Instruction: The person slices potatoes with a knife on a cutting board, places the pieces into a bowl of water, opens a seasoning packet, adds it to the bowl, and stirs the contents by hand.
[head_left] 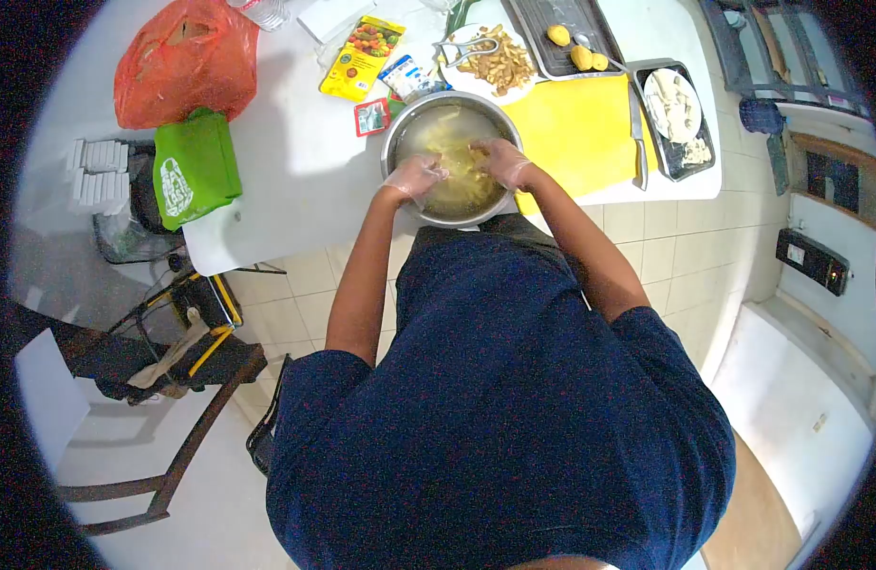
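A round metal bowl (pixel 392 142) stands at the table's front edge, with cloudy liquid and pale yellow pieces (pixel 461 180) in it. Both hands wear clear plastic gloves. My left hand (pixel 421 177) reaches over the bowl's left side, its fingertips at the liquid among the pieces. From the right side my right hand (pixel 502 163) dips in, fingers curled down at the pieces. What either hand holds, if anything, is too small to make out. Right of the bowl lies a yellow cutting board (pixel 590 133), with a knife (pixel 639 142) along its right edge.
Behind the bowl are a plate of peelings (pixel 499 71) with a peeler, a dark tray with yellow potatoes (pixel 582 57), and packets (pixel 362 59). A black tray (pixel 687 171) holds a white bowl at right. Red (pixel 186 62) and green bags (pixel 198 171) are at left.
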`<act>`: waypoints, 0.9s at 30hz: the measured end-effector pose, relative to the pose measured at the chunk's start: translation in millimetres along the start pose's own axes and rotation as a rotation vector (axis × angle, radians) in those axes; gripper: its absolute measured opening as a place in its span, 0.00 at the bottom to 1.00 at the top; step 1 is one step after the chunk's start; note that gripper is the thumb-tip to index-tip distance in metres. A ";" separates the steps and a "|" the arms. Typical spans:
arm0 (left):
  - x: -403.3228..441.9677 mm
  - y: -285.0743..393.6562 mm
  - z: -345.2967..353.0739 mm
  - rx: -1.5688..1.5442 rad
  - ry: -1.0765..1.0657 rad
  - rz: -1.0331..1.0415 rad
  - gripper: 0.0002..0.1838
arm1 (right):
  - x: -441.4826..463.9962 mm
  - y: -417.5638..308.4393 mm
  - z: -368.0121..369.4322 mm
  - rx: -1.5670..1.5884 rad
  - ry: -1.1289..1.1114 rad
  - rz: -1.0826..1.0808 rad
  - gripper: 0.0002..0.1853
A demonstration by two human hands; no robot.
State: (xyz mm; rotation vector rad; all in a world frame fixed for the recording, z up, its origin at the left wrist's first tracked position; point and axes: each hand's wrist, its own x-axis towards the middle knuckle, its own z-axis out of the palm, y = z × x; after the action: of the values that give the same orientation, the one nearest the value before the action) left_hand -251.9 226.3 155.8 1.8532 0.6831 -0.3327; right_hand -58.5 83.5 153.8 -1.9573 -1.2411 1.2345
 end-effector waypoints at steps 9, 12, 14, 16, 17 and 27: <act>-10.5 -5.0 3.7 -0.117 0.153 0.058 0.28 | -18.2 -12.4 -11.5 0.481 0.012 0.164 0.18; -17.2 -1.8 2.8 -0.257 0.182 0.105 0.23 | -22.1 -19.3 -10.1 0.635 0.077 0.240 0.14; -13.1 -4.2 2.8 -0.177 0.215 0.150 0.21 | -17.7 -9.8 -5.2 0.596 0.110 0.229 0.12; -12.0 -4.2 2.8 -0.159 0.237 0.152 0.20 | -18.5 -15.5 -6.5 0.536 0.137 0.240 0.09; -11.3 -3.6 4.0 -0.181 0.242 0.133 0.19 | -18.6 -18.6 -7.0 0.505 0.151 0.245 0.08; -19.0 26.0 6.9 -0.189 0.395 0.176 0.15 | -23.4 -37.0 -4.7 1.364 0.024 0.259 0.18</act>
State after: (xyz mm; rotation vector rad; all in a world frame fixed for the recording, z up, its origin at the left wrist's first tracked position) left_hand -250.9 207.7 183.1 1.7953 0.7799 0.2132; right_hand -74.1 79.6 194.8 -1.0507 0.0542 1.5278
